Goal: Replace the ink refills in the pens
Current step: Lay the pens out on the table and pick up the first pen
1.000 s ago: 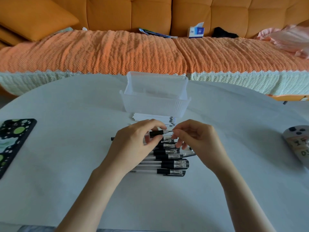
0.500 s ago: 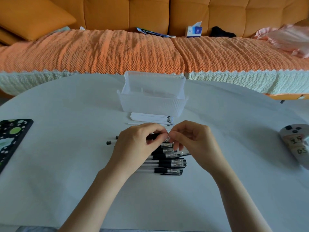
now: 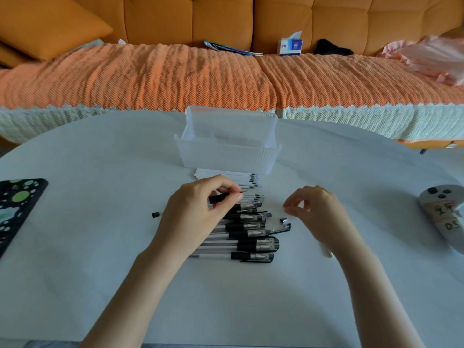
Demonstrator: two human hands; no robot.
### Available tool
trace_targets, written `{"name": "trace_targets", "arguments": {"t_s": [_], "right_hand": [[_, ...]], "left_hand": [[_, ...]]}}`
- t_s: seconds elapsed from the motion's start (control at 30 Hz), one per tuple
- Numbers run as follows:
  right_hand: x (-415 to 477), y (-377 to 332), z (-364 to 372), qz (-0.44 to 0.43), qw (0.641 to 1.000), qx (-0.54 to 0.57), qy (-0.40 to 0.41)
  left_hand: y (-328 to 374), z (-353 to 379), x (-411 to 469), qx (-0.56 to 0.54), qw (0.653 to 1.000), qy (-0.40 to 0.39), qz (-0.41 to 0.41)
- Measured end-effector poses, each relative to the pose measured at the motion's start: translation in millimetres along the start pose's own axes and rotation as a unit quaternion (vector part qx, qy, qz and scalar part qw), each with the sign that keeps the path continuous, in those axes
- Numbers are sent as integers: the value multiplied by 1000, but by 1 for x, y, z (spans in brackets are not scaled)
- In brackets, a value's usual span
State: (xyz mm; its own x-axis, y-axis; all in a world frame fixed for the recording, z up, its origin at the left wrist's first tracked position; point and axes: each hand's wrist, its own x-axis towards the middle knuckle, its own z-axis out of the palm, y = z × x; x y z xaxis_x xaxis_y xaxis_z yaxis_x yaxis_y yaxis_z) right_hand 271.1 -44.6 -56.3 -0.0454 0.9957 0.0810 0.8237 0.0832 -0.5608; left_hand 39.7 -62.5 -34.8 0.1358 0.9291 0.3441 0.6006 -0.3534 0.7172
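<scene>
The left hand (image 3: 198, 212) pinches a pen (image 3: 221, 198) by its black grip, thumb and fingertips curled round it, above the far end of the heap of pens (image 3: 251, 237) in the middle of the white worktop (image 3: 100, 272). The right hand (image 3: 319, 212) hovers just right of the heap, fingers loosely curled with nothing seen between them. A small clear tip (image 3: 283, 219) lies on the worktop just below its thumb. A row of white refills (image 3: 226, 175) lies just in front of a clear plastic box (image 3: 228, 156), just beyond the left hand. Bare worktop spreads wide on both sides and toward the near edge. A phone (image 3: 17, 207) lies at the left edge and a grey gadget (image 3: 442, 217) at the right, both well apart from the hands. Past the curved far edge stands an orange sofa (image 3: 175, 79).
</scene>
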Motion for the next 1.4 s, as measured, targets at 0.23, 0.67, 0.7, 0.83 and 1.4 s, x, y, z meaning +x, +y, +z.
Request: {"name": "trace_targets", "arguments": {"t_s": [0.23, 0.67, 0.7, 0.83, 1.4], "right_hand": [[1, 2, 1, -12, 1000, 10, -5], [-10, -4, -17, -50, 995, 35, -84], [-10, -4, -16, -50, 995, 35, -84], [-10, -5, -14, -43, 993, 45, -104], [-10, 0, -9, -40, 993, 52, -99]], "left_hand": [[-2, -1, -1, -8, 1000, -23, -2], [2, -4, -1, -38, 998, -43, -4], [2, -4, -1, -39, 998, -41, -5], [3, -4, -1, -38, 999, -37, -9], [1, -2, -1, -9, 998, -59, -10]]}}
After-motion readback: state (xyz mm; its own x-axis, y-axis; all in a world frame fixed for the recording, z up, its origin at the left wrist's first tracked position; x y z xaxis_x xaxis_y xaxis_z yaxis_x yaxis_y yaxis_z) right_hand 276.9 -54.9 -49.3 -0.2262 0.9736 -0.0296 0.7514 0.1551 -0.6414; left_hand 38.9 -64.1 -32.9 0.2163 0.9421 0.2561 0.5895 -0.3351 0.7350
